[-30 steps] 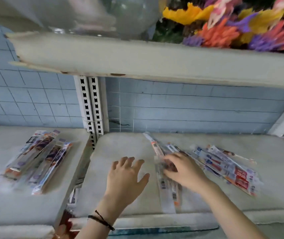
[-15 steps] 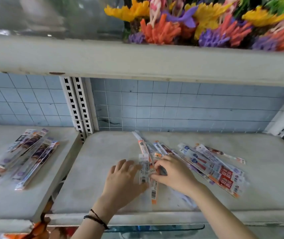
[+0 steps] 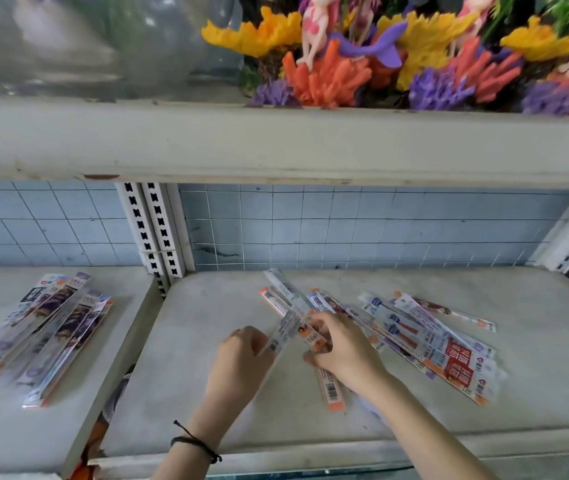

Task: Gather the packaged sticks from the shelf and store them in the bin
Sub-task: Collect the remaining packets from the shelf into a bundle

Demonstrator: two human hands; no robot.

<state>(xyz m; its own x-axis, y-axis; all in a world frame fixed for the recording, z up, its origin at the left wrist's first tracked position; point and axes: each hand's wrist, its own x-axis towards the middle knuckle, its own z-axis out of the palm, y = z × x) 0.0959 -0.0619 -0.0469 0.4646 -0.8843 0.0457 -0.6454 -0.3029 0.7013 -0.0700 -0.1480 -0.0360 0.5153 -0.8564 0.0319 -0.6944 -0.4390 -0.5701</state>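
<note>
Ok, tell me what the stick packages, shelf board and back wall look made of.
The stick packages: glossy printed plastic film, probably; clear edges catch glare. The shelf board: likely painted metal, matte off-white, scuffed and stained. The back wall: pale blue squares with white grid lines, tile or a tile-print panel; cannot tell.

Packaged sticks (image 3: pixel 449 355) lie spread on the right shelf board (image 3: pixel 189 375), the left hand (image 3: pixel 241 358) and right hand (image 3: pixel 343 353) at their left end, a second pile (image 3: pixel 51 330) lies on the left shelf board (image 3: pixel 16 441) past the slotted upright (image 3: pixel 153 230), and coral ornaments (image 3: pixel 328 77) stand on the upper shelf (image 3: pixel 276 143).
</note>
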